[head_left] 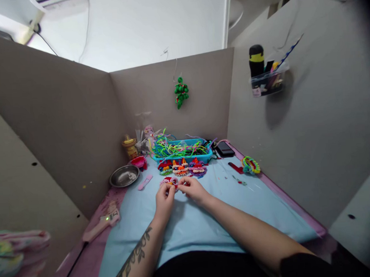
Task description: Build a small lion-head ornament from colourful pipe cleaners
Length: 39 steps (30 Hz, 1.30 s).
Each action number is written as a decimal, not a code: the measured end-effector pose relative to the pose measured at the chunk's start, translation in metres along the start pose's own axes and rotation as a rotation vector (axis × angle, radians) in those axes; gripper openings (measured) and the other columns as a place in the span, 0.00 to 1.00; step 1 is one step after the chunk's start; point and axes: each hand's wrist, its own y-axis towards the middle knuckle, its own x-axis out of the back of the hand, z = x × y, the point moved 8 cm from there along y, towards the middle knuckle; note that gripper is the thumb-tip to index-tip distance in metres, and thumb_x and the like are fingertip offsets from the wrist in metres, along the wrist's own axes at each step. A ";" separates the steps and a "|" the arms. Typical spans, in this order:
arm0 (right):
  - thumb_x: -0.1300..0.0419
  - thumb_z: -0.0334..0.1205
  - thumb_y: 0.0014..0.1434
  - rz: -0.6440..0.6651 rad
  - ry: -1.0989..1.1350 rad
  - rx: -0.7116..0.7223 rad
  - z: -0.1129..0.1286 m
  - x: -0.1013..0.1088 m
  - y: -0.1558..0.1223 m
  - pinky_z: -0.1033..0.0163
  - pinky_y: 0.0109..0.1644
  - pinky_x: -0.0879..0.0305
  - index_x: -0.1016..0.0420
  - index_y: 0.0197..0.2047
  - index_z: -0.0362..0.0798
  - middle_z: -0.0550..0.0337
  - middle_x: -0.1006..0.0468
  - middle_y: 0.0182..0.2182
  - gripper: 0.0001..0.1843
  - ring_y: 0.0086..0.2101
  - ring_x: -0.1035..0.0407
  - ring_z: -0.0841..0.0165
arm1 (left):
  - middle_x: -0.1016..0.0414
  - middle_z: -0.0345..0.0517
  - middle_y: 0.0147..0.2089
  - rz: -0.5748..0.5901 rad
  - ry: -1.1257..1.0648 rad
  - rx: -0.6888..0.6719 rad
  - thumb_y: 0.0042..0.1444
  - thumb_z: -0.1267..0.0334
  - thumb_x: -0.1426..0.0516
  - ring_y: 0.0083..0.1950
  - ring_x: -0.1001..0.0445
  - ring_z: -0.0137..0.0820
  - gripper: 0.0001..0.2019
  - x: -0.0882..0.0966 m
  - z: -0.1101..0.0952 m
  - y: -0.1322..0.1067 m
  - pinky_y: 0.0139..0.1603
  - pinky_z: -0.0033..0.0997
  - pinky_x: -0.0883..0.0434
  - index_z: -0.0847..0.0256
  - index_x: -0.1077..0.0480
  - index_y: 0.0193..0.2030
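Note:
My left hand (165,199) and my right hand (193,190) meet over the middle of the blue-covered table. Between them is a small red and white fuzzy craft piece (166,180), which looks made of pipe cleaners. My fingertips pinch it from both sides and hide its lower part. Just beyond stand three similar fuzzy figures in a row: a green, red and blue one (165,168), an orange and cream one (180,168), and a purple and red one (198,167). Left of my hands lies a pale pink flat piece (145,182).
A blue tray (183,158) heaped with pipe cleaners (163,146) stands behind. At left are a metal bowl (120,179) with white bits and a corded pink glue gun (102,224). At right lie a phone (225,149) and coiled pipe cleaners (251,165). Grey partitions (201,91) enclose the table.

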 end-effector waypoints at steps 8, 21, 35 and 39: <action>0.41 0.43 0.47 0.000 -0.002 -0.044 -0.002 -0.005 -0.001 0.71 0.18 0.53 0.32 0.26 0.44 0.69 0.39 0.15 0.10 0.16 0.48 0.77 | 0.33 0.41 0.26 -0.018 0.088 -0.065 0.55 0.61 0.47 0.30 0.35 0.30 0.10 0.000 -0.002 -0.002 0.32 0.28 0.38 0.60 0.34 0.25; 0.44 0.30 0.49 0.163 -0.603 0.287 0.027 0.004 -0.003 0.69 0.29 0.46 0.30 0.23 0.44 0.64 0.33 0.22 0.05 0.25 0.40 0.74 | 0.27 0.46 0.29 0.146 0.042 -0.100 0.50 0.59 0.43 0.33 0.31 0.35 0.07 -0.011 -0.011 -0.003 0.32 0.30 0.38 0.57 0.25 0.27; 0.43 0.31 0.51 0.029 -0.622 0.469 0.052 0.009 -0.011 0.67 0.32 0.42 0.27 0.28 0.46 0.61 0.30 0.26 0.05 0.28 0.37 0.71 | 0.30 0.42 0.26 0.107 -0.072 0.052 0.50 0.59 0.43 0.31 0.34 0.30 0.09 -0.006 0.008 0.001 0.33 0.28 0.38 0.62 0.28 0.25; 0.43 0.32 0.51 -0.051 -0.616 0.508 0.051 0.009 -0.014 0.67 0.30 0.43 0.27 0.26 0.46 0.61 0.31 0.24 0.05 0.26 0.38 0.71 | 0.34 0.38 0.21 0.027 -0.286 0.217 0.48 0.56 0.41 0.23 0.39 0.25 0.11 -0.002 0.024 0.001 0.26 0.26 0.42 0.63 0.30 0.24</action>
